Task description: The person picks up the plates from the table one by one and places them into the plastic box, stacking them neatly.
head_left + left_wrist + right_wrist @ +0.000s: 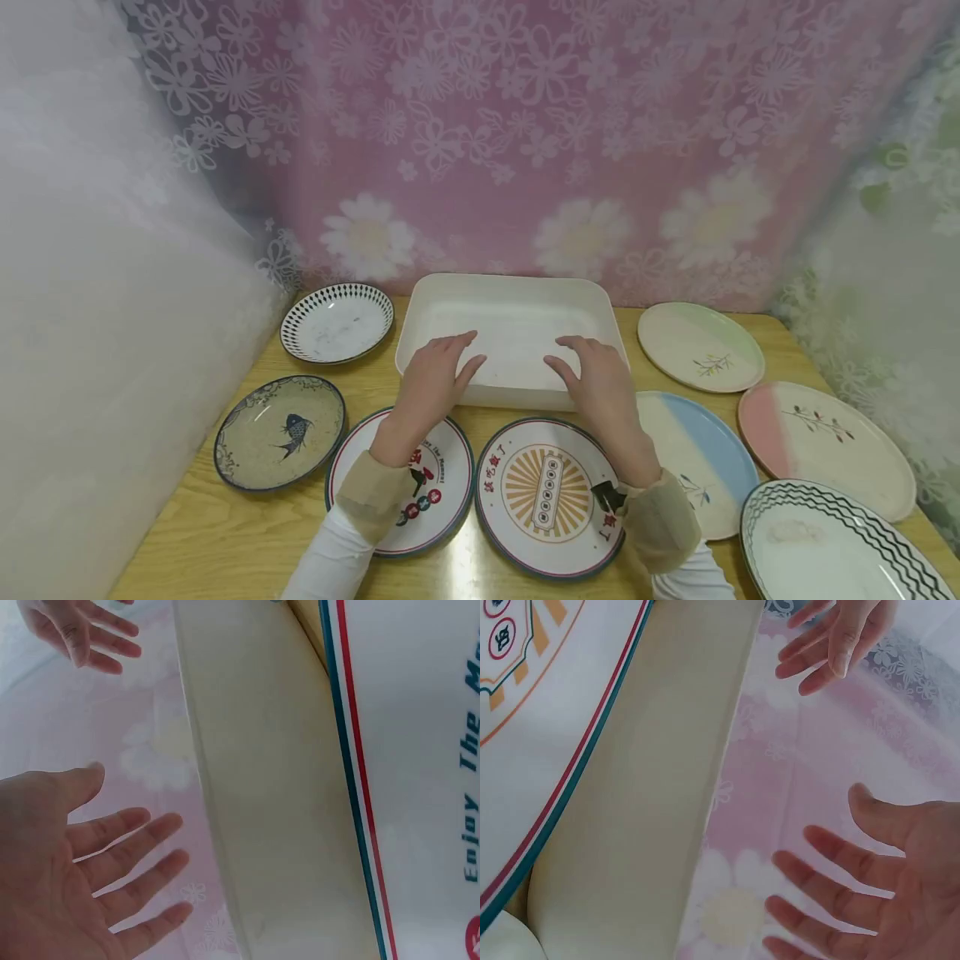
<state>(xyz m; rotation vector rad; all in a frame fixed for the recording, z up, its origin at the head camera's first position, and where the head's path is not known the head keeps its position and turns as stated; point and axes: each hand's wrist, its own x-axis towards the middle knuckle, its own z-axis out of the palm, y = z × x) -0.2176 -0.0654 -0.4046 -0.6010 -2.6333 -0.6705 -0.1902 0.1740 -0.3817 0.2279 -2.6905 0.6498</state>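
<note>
A white rectangular basin (pixel 517 397) stands at the back middle of the wooden table, with nothing lying in it. My left hand (pixel 433 377) hovers over its front left part, fingers spread and thumb apart. Over the front right part is my right hand (pixel 596 379), fingers likewise spread and holding nothing. Both wrist views show the open palms beside the basin's front wall (pixel 255 772). Below my left forearm lies a round plate with red lettering (pixel 450 500); below the right one, a round plate with an orange sunburst (pixel 551 496).
At left lie a black-patterned plate (pixel 337 321) and a fish plate (pixel 281 433). At right are a green-edged plate (pixel 697 346), a blue-and-cream plate (pixel 712 458), a pink-and-cream plate (pixel 825 442) and a wavy-rimmed plate (pixel 832 550). A pink flowered curtain (pixel 480 167) hangs behind.
</note>
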